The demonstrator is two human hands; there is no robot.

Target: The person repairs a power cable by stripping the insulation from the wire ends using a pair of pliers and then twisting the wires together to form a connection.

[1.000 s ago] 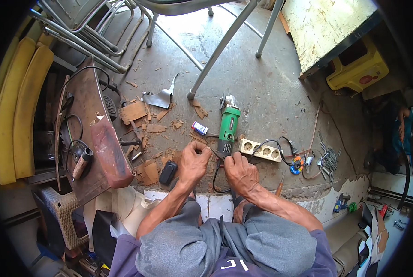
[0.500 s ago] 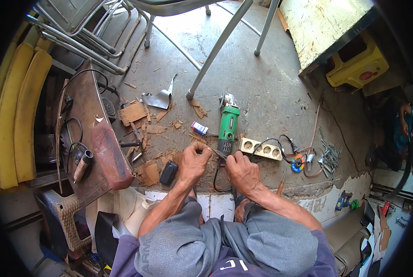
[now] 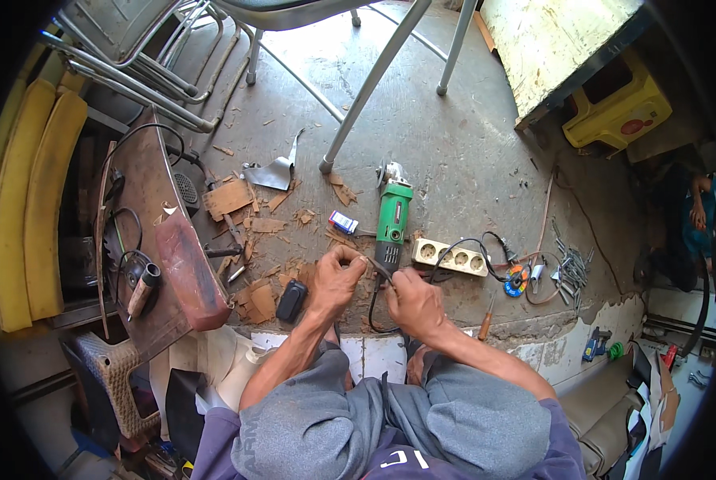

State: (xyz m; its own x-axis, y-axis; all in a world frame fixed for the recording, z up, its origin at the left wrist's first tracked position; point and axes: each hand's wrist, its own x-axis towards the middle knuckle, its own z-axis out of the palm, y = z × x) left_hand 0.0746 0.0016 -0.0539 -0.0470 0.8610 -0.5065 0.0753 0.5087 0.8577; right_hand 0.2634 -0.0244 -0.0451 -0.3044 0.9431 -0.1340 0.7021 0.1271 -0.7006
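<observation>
Both my hands are together above the floor in front of my knees. A thin dark strip [image 3: 381, 270] runs between them; its exact kind is unclear. My left hand [image 3: 335, 280] pinches at its upper left end with thumb and fingers. My right hand [image 3: 415, 302] has its fingers closed around the other end, which the knuckles hide. Just beyond the hands lies a green angle grinder [image 3: 394, 214], disc end away from me, its black cable passing by my right hand. Left of the grinder is a small blue, white and red box [image 3: 342, 222].
A white power strip [image 3: 451, 258] lies right of the grinder, near a wooden-handled pointed tool [image 3: 487, 318] and piled metal fasteners [image 3: 572, 272]. Cardboard scraps [image 3: 230, 197] and a black case [image 3: 292, 301] are left. Chair legs [image 3: 374, 88] stand ahead. Another person's hand [image 3: 699, 210] shows far right.
My right hand has turned and lowered slightly, and more of the dark strip shows between the hands. My left hand keeps its pinch in nearly the same place.
</observation>
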